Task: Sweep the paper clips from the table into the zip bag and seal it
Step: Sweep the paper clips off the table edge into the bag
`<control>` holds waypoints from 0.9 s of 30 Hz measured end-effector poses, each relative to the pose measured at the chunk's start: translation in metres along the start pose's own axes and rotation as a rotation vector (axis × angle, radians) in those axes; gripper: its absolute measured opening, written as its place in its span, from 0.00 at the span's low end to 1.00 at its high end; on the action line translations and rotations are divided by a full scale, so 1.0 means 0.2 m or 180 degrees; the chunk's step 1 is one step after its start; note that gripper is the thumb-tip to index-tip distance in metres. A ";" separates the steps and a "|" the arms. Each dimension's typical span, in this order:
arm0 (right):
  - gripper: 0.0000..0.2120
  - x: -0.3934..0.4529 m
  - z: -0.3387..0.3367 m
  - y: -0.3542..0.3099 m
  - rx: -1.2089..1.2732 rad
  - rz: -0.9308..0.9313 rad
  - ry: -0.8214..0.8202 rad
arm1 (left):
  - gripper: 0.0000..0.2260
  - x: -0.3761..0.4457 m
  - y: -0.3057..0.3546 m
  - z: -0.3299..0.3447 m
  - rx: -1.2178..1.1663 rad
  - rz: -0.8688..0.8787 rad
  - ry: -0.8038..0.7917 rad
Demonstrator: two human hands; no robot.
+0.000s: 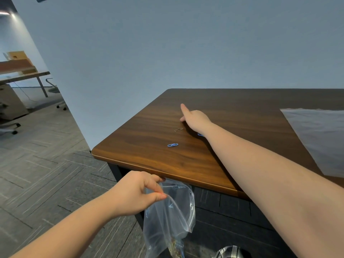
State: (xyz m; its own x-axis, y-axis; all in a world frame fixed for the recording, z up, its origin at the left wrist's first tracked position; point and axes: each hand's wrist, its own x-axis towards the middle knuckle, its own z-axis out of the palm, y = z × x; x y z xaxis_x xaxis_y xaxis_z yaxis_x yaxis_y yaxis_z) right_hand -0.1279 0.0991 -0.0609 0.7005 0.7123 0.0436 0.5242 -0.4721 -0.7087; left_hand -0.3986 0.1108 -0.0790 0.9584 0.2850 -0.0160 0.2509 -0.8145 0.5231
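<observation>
- While the left hand [138, 192] is pinching the bag [169, 216] at its rim and holding the mouth open just under the table [232, 101] edge, the right hand [193, 119] is reaching out over the wood beyond the clips.
- Right hand is lying loosely open on the tabletop, index finger stretched away from the edge, gripping nothing.
- A dark clip [178, 129] is lying just edge-side of that hand, beside the thumb; whether it is touching cannot be told.
- A blue clip [172, 145] is sitting nearer the edge, between the dark clip and the bag mouth.
- A second blue clip [200, 134] is peeking out from under the right wrist, mostly hidden.
- Both visible clips are lying with their long axes roughly parallel to the edge, so a pull toward the edge would be meeting them broadside.
- Clips are lying between the right hand and the edge, with the bag mouth waiting below that edge; the right hand is the nearer one, the left being occupied with the bag.
- Judging by this layout, the coming move is a drag of the right hand back toward the edge, and the bag mouth is looking slightly right of the blue clip's straight path.
- Some contents are already showing at the bag's bottom; sealing is not yet done.
- A clear plastic sheet [320, 138] is lying on the table, well apart from the clips.
</observation>
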 end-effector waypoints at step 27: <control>0.28 -0.53 -0.08 0.04 0.1581 0.0104 0.0672 | 0.06 0.00 0.11 0.05 0.0126 0.0157 0.0052</control>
State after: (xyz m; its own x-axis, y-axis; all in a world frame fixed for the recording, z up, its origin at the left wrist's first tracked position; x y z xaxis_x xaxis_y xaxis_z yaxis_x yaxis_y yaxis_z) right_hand -0.1903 0.0126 -0.0594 0.8215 0.5574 0.1204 0.2443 -0.1534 -0.9575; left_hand -0.3919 0.0876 -0.0767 0.9675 0.2519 0.0229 0.2090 -0.8470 0.4888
